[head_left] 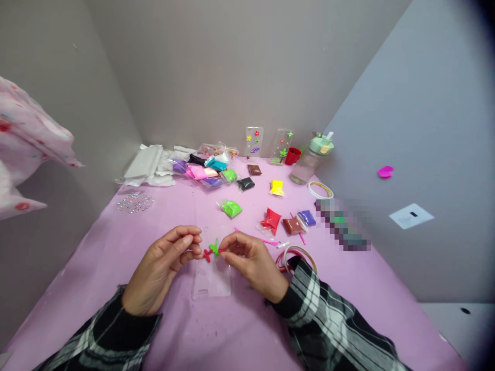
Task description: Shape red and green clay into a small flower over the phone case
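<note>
A clear phone case (212,283) lies flat on the table in front of me. Near its upper end are a red clay flower (208,255) and a green clay leaf shape (215,248). My left hand (164,268) is closed in a pinch at the case's left, with a bit of red clay (190,236) at the thumb and index finger. From the other side my right hand (249,260) pinches a small red piece (221,251) close beside the green leaf. Its exact shape is mostly hidden by the fingertips.
Packets of clay in green (232,208), red (271,220), brown (294,225) and yellow (277,187) lie beyond my hands. Tape rolls (320,190) and a water bottle (307,165) are at the right. Decorated cases (254,141) lean on the wall; rhinestones (135,203) lie left.
</note>
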Demonstrator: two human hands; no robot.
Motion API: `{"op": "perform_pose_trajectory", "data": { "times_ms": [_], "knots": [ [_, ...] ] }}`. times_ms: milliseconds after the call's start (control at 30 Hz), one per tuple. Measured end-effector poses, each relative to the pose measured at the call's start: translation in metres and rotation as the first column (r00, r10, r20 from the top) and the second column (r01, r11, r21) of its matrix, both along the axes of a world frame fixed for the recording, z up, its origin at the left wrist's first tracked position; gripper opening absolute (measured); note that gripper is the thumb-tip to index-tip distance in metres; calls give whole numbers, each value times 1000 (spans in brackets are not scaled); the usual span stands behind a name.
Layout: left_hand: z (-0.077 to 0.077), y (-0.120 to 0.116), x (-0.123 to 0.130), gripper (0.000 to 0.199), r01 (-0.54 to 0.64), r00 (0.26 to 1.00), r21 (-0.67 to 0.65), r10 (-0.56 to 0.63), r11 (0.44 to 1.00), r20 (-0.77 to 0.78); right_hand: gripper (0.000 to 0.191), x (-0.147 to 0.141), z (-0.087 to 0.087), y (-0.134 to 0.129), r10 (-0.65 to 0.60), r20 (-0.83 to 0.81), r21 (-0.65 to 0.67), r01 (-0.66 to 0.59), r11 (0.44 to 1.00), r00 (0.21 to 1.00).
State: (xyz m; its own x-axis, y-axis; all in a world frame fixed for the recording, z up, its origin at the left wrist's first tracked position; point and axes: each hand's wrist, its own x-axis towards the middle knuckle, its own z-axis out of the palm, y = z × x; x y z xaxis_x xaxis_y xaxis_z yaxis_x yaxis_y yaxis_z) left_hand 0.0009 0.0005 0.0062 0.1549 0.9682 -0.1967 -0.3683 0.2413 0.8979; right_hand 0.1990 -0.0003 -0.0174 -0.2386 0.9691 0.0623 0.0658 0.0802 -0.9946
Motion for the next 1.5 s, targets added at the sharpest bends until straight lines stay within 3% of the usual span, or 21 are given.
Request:
{"op": "perform_pose_trajectory", "data": {
  "times_ms": [200, 367, 600, 833, 1033, 1300, 1500],
  "knots": [
    [-1, -1, -2, 20, 8, 1000, 3, -8, 1000, -3, 17, -1, 6, -1, 2, 17, -42, -1, 999, 1000],
    [-2, 1, -1, 23, 30, 1000, 11, -30, 999, 4, 4, -1, 1, -1, -1, -31, -19, 1, 1000, 1000],
    [0, -1, 2, 24, 32, 999, 20, -32, 999, -23, 8, -1, -5, 1, 11, -46, -25, -12, 1000, 999],
    [-15, -3, 5, 12, 108, 982, 124, -86, 986, -169, 7, -1, 8, -2, -36, -77, 6, 36, 999, 996],
    [-20, -4, 7, 11, 141, 975, 105, -120, 984, -186, 5, -3, 8, -5, -64, -174, -16, 63, 998, 983],
    [-22, -8, 13, 10, 155, 975, 144, -128, 977, -180, 4, -4, 11, -8, -24, -122, 37, 29, 999, 992],
    [-21, -8, 14, 11, 153, 971, 140, -122, 978, -206, 11, -3, 9, -10, -18, 26, 186, 13, 983, 999]
  ]
}}
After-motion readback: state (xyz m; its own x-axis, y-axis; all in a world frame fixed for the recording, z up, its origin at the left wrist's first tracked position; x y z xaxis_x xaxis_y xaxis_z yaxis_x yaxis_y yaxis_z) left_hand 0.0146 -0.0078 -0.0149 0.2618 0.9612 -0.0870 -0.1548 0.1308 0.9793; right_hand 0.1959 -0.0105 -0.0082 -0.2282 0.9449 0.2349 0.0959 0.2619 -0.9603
